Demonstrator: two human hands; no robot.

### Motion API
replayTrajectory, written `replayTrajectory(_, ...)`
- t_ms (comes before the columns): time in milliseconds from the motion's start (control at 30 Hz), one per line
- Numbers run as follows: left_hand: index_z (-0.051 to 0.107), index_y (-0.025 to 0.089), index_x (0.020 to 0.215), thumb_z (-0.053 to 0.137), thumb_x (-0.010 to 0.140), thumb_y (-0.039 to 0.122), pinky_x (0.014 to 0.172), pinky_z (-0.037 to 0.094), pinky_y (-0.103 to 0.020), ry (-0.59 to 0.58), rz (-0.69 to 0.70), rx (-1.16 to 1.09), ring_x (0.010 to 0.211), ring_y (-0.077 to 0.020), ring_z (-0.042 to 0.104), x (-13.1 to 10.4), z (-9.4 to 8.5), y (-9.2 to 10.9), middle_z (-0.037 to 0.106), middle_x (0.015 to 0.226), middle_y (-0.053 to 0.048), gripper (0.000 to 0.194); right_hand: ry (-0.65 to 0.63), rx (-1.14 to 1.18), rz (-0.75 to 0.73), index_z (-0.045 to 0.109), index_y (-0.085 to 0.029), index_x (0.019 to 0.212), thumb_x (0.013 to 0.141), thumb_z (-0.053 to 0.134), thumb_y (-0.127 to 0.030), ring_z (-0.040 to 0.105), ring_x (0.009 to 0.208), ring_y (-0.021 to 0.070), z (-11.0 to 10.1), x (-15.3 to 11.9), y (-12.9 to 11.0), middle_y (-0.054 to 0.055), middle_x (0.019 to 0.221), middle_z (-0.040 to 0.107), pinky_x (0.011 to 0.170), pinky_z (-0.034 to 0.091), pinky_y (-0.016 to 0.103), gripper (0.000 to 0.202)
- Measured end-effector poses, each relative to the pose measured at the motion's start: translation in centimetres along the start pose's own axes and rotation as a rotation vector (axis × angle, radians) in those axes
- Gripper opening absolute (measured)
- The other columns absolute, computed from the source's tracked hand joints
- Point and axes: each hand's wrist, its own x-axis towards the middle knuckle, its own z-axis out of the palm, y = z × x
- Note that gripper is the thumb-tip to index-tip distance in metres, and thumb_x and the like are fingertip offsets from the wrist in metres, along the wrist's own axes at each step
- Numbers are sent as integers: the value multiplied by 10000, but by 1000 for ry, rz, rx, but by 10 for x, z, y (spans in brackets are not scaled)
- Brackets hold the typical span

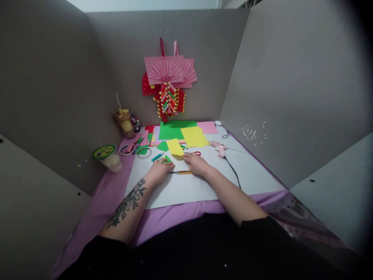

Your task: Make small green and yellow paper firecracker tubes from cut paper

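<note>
My left hand [161, 170] lies low over the white sheet, its fingers stretched to the right and touching a small green paper piece [167, 159]. A teal pen-like stick [157, 157] lies just beyond it. At the lower right corner of a yellow paper strip [175, 147] is my right hand [196, 163], with its fingers closed on that corner. Red-handled scissors [197, 153] lie behind this hand, partly hidden. Between the wrists rests a slim yellow-and-dark tool [181, 172], like a craft knife or pencil; its kind is unclear.
A pink glue gun [221, 151] with a black cord lies on the right. Green [176, 131] and yellow sheets [194, 137] are at the back. Two lidded drink cups [112, 163] and a tape roll [127, 149] stand left. Paper fans and firecracker decorations [169, 77] hang on the grey panel.
</note>
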Motion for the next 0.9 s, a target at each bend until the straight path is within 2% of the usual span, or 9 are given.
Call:
replayTrajectory(100,631,337,1198,431,888,143,917,383,-383,-43,-25,6,1150,-249,524,-3,0,-2,633,1272,-25,417,-6,6,-12,627,-174,1225,852,505,-89,536,1178,226,1,-1,1,124,1315,585,1015,396,351,402)
replayTrajectory(200,625,318,1224,433,859,98,929,391,-394,-62,-105,9,1160,-272,522,-5,-4,-11,627,1276,-52,468,-1,6,-22,644,-165,1198,865,489,-94,539,1175,220,1,-1,1,122,1307,592,1002,410,341,374)
replayTrajectory(300,598,286,1276,411,839,64,925,406,-407,-88,-182,27,1194,-297,508,-6,-8,-24,647,1227,-89,524,13,10,-42,663,-141,1157,888,453,-105,547,1156,218,0,-2,0,127,1294,601,989,418,338,344)
replayTrajectory(400,603,227,1281,452,823,80,922,427,-384,-45,-216,27,1143,-291,547,-6,-10,-32,670,1132,-127,504,18,23,-71,675,-151,1124,896,444,-111,550,1138,209,-3,-4,-2,118,1289,605,983,413,334,327)
replayTrajectory(533,660,194,1189,456,837,133,902,452,-339,111,-238,14,978,-223,597,2,-8,-20,694,1019,-100,411,-26,18,-135,693,-161,1048,897,452,-114,563,1058,201,-4,-4,-8,110,1217,639,948,407,325,287)
replayTrajectory(600,683,199,1131,486,839,170,916,446,-348,149,-187,13,990,-225,583,8,-6,-9,698,1032,-83,353,-57,3,-157,698,-153,991,900,451,-113,571,985,196,-4,-4,-11,113,1135,665,929,399,320,266)
replayTrajectory(733,732,214,985,500,865,221,857,447,-355,123,-117,60,943,-236,575,20,2,6,697,985,-81,261,-79,-36,-175,698,-147,935,900,442,-110,561,928,198,-5,-2,-19,118,1034,682,906,385,312,261)
replayTrajectory(900,748,211,878,495,875,228,795,431,-360,72,-133,144,891,-245,578,27,8,8,693,875,-97,254,-86,-81,-175,715,-139,896,895,443,-123,551,941,210,-5,0,-23,124,979,694,904,368,312,273)
